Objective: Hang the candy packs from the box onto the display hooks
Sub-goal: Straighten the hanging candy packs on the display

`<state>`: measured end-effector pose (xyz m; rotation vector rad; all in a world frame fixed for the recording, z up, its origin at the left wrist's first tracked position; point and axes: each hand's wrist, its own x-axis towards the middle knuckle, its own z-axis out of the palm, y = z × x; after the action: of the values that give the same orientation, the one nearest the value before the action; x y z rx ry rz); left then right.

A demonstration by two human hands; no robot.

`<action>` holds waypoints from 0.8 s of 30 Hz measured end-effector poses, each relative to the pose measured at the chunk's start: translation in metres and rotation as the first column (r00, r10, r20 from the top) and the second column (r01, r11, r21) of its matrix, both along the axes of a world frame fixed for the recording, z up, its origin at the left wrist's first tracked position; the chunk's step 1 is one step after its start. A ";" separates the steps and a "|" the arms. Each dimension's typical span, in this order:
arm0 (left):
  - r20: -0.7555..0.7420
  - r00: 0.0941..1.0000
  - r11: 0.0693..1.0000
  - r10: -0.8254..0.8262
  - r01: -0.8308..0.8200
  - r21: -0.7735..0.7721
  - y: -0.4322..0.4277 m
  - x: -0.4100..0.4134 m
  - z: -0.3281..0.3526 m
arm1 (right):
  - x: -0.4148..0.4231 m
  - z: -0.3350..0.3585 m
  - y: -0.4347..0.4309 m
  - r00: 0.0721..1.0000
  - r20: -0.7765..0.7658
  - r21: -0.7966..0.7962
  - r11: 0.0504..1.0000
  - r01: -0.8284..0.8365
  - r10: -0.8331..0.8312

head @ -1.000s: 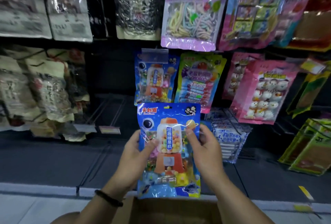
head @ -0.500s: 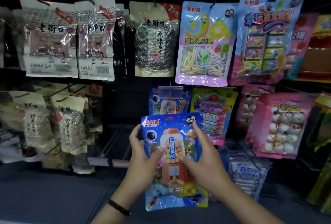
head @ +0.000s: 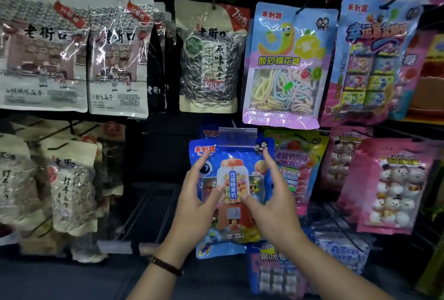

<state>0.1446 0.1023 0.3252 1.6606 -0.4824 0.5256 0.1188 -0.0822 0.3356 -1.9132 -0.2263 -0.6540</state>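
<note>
Left hand (head: 199, 206) and right hand (head: 276, 208) hold a blue candy pack (head: 231, 179) up against the display rack.
Each hand pinches one side edge of the pack, with the thumb on the front and the forefinger stretched up toward a top corner. A dark bracelet (head: 165, 265) circles the left wrist. The pack stands upright, and its top edge reaches a clear tag holder (head: 237, 135) at its 12 o'clock; whether it sits on a hook cannot be told. Pink snowman sweets (head: 389, 184) hang at its 3 o'clock, a marshmallow bag (head: 283, 66) at 1 o'clock and seed bags (head: 117, 54) at 11 o'clock.
</note>
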 end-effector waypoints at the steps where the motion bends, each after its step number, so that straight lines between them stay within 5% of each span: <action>1: 0.015 1.000 1.000 -0.003 0.003 -0.009 -0.001 0.003 0.000 | 0.003 0.001 0.000 1.000 0.013 -0.005 1.000 0.004 -0.003; 18: -0.018 1.000 0.996 0.016 -0.014 0.088 -0.004 0.029 0.014 | 0.022 0.002 -0.007 0.994 -0.066 -0.057 0.995 0.083 -0.087; 24: 0.032 0.991 0.965 0.128 -0.132 0.228 -0.005 0.040 0.006 | 0.035 0.003 -0.004 0.975 -0.116 -0.298 0.943 0.145 -0.187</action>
<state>0.1849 0.0970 0.3308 1.9206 -0.4622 0.5986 0.1535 -0.0861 0.3386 -2.2696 -0.0702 -0.6175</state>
